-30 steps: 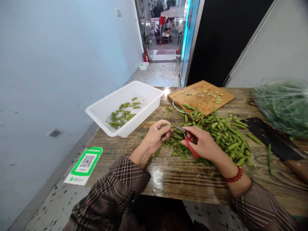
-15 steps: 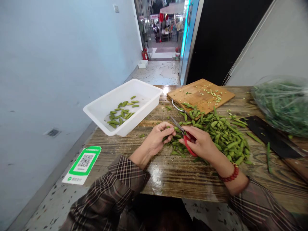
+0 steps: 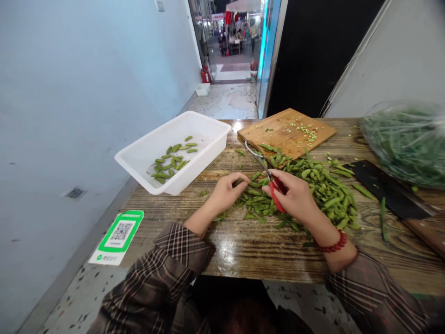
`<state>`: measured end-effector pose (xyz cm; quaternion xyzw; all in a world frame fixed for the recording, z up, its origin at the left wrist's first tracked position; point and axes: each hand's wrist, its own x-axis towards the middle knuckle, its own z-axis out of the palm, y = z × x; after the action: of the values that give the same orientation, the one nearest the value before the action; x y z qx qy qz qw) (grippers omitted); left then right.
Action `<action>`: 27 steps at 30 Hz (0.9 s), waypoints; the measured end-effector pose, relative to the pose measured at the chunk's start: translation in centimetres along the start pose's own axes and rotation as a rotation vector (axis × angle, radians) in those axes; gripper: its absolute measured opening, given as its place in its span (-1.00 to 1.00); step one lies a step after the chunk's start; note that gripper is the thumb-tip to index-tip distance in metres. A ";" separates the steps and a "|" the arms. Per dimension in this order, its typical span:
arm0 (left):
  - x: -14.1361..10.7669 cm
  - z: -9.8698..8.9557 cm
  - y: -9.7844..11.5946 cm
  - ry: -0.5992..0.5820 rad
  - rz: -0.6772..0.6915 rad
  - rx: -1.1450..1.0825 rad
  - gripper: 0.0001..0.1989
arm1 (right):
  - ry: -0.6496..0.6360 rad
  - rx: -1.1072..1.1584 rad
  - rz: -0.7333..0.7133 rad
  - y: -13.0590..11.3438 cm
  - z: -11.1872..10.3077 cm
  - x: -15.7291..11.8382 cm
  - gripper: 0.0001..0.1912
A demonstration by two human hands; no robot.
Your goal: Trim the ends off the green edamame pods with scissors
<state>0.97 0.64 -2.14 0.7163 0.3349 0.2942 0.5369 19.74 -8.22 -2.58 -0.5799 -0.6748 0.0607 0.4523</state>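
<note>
My right hand (image 3: 294, 192) is wrapped round a pair of red-handled scissors (image 3: 277, 197), whose blades point up and to the left over the pile. Under and around it spreads a heap of green edamame pods (image 3: 332, 202). At the heap's left edge, my left hand (image 3: 225, 192) has thumb and fingers curled together close to some pods. Whatever it may be pinching is hidden. Several pods lie inside a white plastic tub (image 3: 208, 160), beyond my left hand and apart from it.
A wooden cutting board (image 3: 253, 133) with chopped bits lies behind the heap. To the right are a black-bladed cleaver (image 3: 389, 188) and a clear bag of greens (image 3: 406, 144). A green QR-code card (image 3: 135, 234) sits at the table's left edge. An open doorway lies beyond.
My left hand has moved slightly left and down, away from the scissors. The scissors have shifted a little right with my right hand. The whole view has tilted slightly.
</note>
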 end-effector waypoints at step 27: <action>-0.5 -0.2 0.7 0.008 -0.010 -0.153 -0.73 | -0.227 0.061 -0.071 -0.1 0.1 -0.2 -0.59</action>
<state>0.59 0.24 -1.45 0.6703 0.3172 0.3190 0.5902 19.59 -8.38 -2.63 -0.5310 -0.7397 0.1303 0.3923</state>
